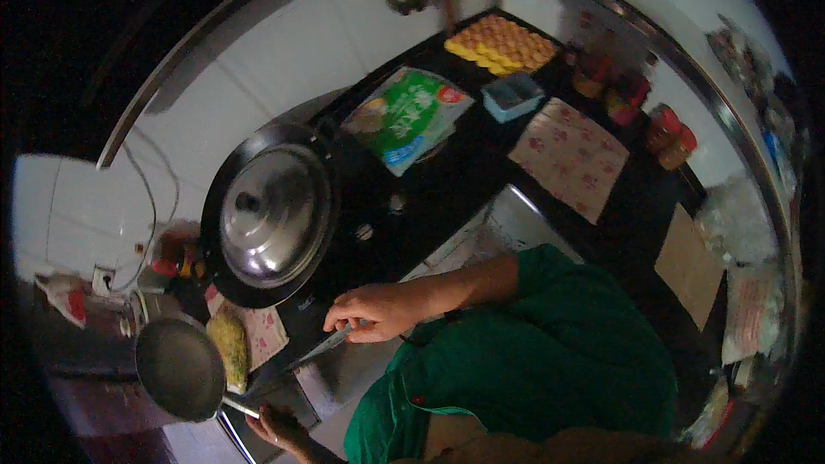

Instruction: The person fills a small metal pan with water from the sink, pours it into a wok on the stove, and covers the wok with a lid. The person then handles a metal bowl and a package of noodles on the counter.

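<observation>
My left hand [279, 430] is closed round the handle of a dark frying pan [179, 368] at the lower left. The pan's round inside faces up and looks bare. In front of my body, my right hand [378, 311] hangs with its fingers loosely bent and somewhat apart, holding nothing. It is nearest the front edge of the black counter. Beyond it a large black wok [211, 279] sits on the stove, covered by a shiny domed metal lid [279, 215] with a dark knob. Stove knobs [364, 232] show to the right of the wok.
By the pan lies a long yellow-green item [229, 344] on a patterned mat [265, 331]. Farther back are a green-and-white package [412, 116], a tray of eggs [503, 41] and a blue container [513, 96]. A floral mat [571, 155], jars [670, 136] and a board [690, 266] lie to the right.
</observation>
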The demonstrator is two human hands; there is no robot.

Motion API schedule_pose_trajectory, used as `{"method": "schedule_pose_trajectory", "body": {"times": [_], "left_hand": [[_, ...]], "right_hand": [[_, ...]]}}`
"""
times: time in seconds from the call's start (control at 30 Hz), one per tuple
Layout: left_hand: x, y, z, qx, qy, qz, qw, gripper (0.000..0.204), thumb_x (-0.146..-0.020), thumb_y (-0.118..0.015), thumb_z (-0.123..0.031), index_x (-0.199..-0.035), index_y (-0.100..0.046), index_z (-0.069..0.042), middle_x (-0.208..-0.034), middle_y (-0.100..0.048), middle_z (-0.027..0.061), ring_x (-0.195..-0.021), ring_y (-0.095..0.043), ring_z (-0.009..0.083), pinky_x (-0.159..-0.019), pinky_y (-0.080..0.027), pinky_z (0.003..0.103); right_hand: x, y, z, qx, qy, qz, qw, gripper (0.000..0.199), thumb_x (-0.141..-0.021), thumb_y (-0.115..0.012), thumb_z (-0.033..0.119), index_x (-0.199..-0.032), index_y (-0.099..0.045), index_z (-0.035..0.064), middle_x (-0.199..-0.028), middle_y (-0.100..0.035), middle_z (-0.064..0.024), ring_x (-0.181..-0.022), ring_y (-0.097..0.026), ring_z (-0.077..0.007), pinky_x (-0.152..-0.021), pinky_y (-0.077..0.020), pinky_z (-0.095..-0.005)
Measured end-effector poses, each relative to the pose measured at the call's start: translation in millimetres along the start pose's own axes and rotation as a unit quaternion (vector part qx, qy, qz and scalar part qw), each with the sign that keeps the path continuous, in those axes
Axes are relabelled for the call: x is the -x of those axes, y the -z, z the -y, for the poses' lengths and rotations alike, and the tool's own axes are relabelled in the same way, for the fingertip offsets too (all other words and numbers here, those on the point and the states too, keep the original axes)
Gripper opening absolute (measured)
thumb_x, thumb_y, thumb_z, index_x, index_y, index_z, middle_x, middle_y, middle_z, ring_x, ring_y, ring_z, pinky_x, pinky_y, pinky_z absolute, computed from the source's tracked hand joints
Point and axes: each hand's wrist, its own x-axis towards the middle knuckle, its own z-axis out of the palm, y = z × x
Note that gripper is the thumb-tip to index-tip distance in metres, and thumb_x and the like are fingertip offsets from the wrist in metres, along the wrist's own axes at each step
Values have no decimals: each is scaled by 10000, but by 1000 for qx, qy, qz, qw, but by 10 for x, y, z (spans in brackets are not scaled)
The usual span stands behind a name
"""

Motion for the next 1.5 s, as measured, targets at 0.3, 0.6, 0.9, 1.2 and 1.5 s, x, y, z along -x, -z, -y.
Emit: {"method": "schedule_pose_trajectory", "body": {"times": [0.3, 0.6, 0.9, 1.2, 1.5], "left_hand": [[1911, -2633, -316, -111, 180, 591, 778, 333, -773, -562, -157, -1067, -454, -46, -721, -522, 60, -512, -490, 128, -413, -359, 243], [3376, -3582, 216, -117, 187, 810, 543, 417, -837, -547, -117, -1228, -430, -31, -1001, -539, 118, -735, -566, 171, -609, -474, 291], [2634, -2777, 608, -248, 154, 715, 635, 376, -842, -584, -195, -1165, -513, -15, -1032, -580, 136, -826, -599, 210, -699, -486, 321], [2111, -704, 543, -245, 259, 478, 803, 334, -866, -543, -186, -1148, -526, -8, -1028, -587, 96, -858, -603, 189, -712, -490, 321], [2009, 125, 417, -211, 311, 377, 846, 397, -837, -586, -202, -1158, -509, 18, -1026, -592, 123, -855, -590, 189, -719, -495, 325]], "right_hand": [[1532, 658, -130, -150, -239, -248, 927, 443, -883, -555, 139, -1290, -401, 57, -1180, -520, -147, -1101, -504, -213, -886, -430, -346], [2676, 1020, -126, -141, -216, -580, 773, 473, -788, -611, 258, -1170, -472, 17, -1041, -536, -107, -922, -532, -242, -803, -439, -357], [3982, 2081, -743, 205, -168, -504, 822, 367, -675, -631, 167, -1028, -592, 76, -980, -562, -94, -901, -539, -224, -822, -428, -335], [5102, 2355, -1337, 264, -328, -605, 676, 377, -743, -601, 170, -1105, -548, 77, -1017, -559, -93, -922, -543, -222, -823, -441, -344], [5400, 2069, -1315, 374, -442, -596, 556, 388, -811, -572, 173, -1181, -505, 77, -1054, -556, -92, -944, -547, -220, -824, -453, -352]]}}
